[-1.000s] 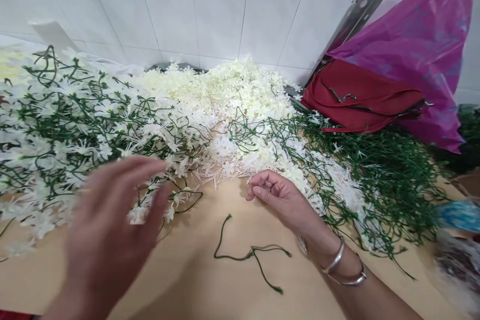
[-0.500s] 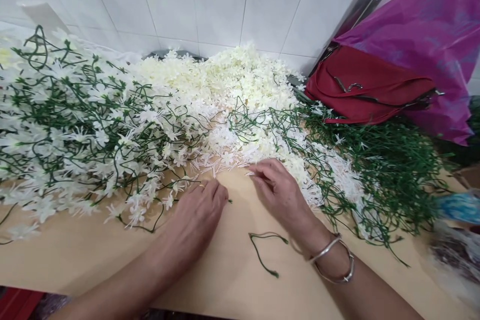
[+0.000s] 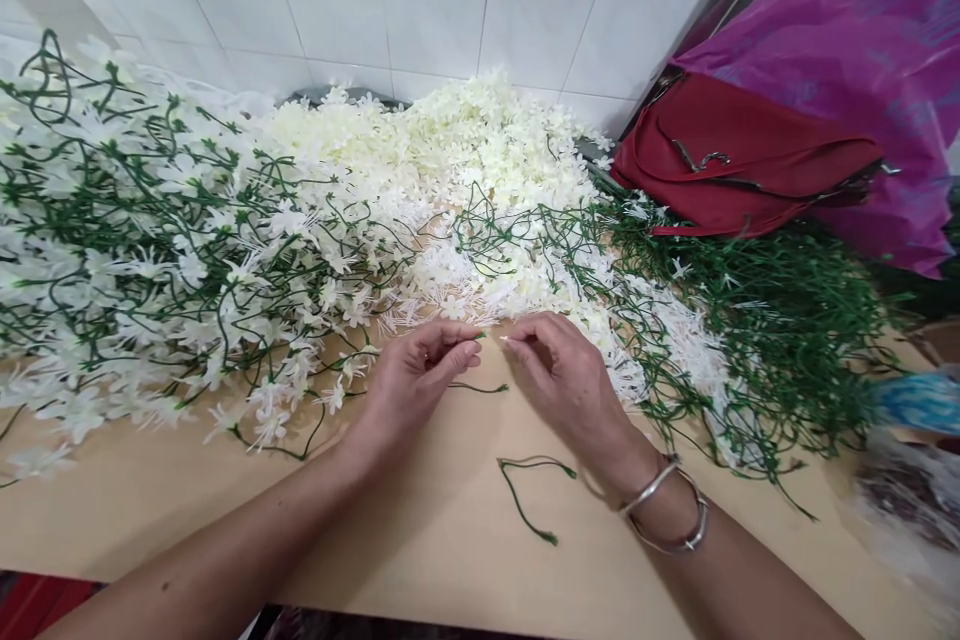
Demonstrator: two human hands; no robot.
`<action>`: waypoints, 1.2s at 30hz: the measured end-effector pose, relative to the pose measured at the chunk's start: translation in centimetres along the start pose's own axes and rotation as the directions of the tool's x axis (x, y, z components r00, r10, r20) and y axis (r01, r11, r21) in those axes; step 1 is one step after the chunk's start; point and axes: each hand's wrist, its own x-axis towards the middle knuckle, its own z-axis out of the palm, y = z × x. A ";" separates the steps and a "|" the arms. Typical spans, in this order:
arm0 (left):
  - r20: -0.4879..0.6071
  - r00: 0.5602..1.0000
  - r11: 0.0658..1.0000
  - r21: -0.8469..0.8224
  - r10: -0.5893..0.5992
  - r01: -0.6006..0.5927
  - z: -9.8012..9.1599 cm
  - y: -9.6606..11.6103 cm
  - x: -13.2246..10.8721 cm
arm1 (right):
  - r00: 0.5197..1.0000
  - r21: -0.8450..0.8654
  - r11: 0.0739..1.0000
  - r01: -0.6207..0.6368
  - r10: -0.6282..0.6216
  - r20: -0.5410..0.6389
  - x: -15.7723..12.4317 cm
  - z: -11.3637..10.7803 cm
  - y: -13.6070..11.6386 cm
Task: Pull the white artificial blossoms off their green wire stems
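Note:
My left hand is pinched shut on a thin green artificial flower stem, one tip of it showing at the fingertips. Facing it, a short gap away, my right hand pinches a tiny white piece, which looks like a flower stamen. Just beyond both hands lie loose white stamens, and behind those a heap of cream blossoms. A forked green stem rests on the table in front of my right hand.
White flowers on green stems fill the left side. Bare green stems are piled at right, below a red bag and a purple plastic bag. A tiled wall bounds the back of the wooden table.
My left hand has turned and risen from the table, bringing a green stem tip up towards my right hand. My right hand stays nearly in place, its pinched white piece now facing the stem.

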 end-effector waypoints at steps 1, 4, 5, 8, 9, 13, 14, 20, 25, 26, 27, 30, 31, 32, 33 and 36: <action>-0.013 1.000 1.000 -0.002 0.011 -0.011 0.0 -0.3 0.1 | 1.000 0.021 1.000 -0.020 0.020 -0.018 0.0 -0.1 -0.2; -0.032 0.997 0.996 0.052 0.072 -0.070 0.1 -0.7 0.0 | 0.996 0.120 0.990 -0.071 0.077 -0.053 0.0 -0.3 -0.9; -0.032 0.995 0.993 0.077 0.093 -0.090 0.1 -0.6 -0.1 | 0.993 0.167 0.982 -0.088 0.100 -0.061 0.0 -0.4 -1.1; -0.011 0.991 0.982 0.138 0.131 -0.128 0.2 -0.5 -0.2 | 0.984 0.318 0.938 -0.134 0.164 -0.070 -0.1 -0.4 -1.5; -0.003 0.991 0.979 0.154 0.134 -0.132 0.2 -0.4 -0.1 | 0.981 0.364 0.920 -0.148 0.183 -0.064 -0.1 -0.3 -1.6; 0.014 0.989 0.971 0.189 0.144 -0.144 0.1 -0.2 -0.1 | 0.969 0.454 0.866 -0.212 0.247 -0.020 -0.3 -0.4 -2.0; 0.019 0.988 0.969 0.195 0.152 -0.152 0.1 -0.2 -0.1 | 0.966 0.452 0.863 -0.225 0.258 -0.014 -0.3 -0.4 -2.1; 0.053 0.975 0.938 0.269 0.214 -0.220 0.0 -0.3 -0.1 | 0.964 0.406 0.883 -0.236 0.266 -0.018 -0.4 -0.2 -2.4; 0.057 0.969 0.912 0.329 0.240 -0.245 0.1 -0.3 -0.1 | 0.961 0.381 0.894 -0.236 0.273 -0.047 -0.3 -0.3 -2.2; 0.058 0.965 0.897 0.357 0.256 -0.260 0.2 -0.3 -0.1 | 0.956 0.378 0.895 -0.239 0.286 -0.072 -0.3 -0.3 -2.1; 0.060 0.959 0.879 0.388 0.275 -0.277 0.2 -0.3 -0.1 | 0.948 0.376 0.894 -0.243 0.301 -0.101 -0.2 -0.3 -1.9; 0.072 0.948 0.843 0.438 0.312 -0.310 0.4 -0.4 -0.1 | 0.926 0.386 0.885 -0.259 0.341 -0.161 -0.1 -0.5 -1.5; 0.072 0.947 0.844 0.436 0.314 -0.313 0.5 -0.5 -0.1 | 0.924 0.390 0.883 -0.260 0.345 -0.165 -0.1 -0.5 -1.5; 0.069 0.946 0.846 0.431 0.316 -0.314 0.5 -0.5 -0.2 | 0.926 0.388 0.885 -0.258 0.341 -0.162 0.0 -0.6 -1.5; 0.061 0.945 0.847 0.428 0.320 -0.315 0.6 -0.6 -0.2 | 0.931 0.380 0.890 -0.252 0.331 -0.157 0.0 -0.6 -1.6; 0.017 0.936 0.841 0.434 0.350 -0.323 0.6 -0.5 -0.3 | 0.951 0.328 0.920 -0.214 0.273 -0.147 -0.1 -0.7 -1.8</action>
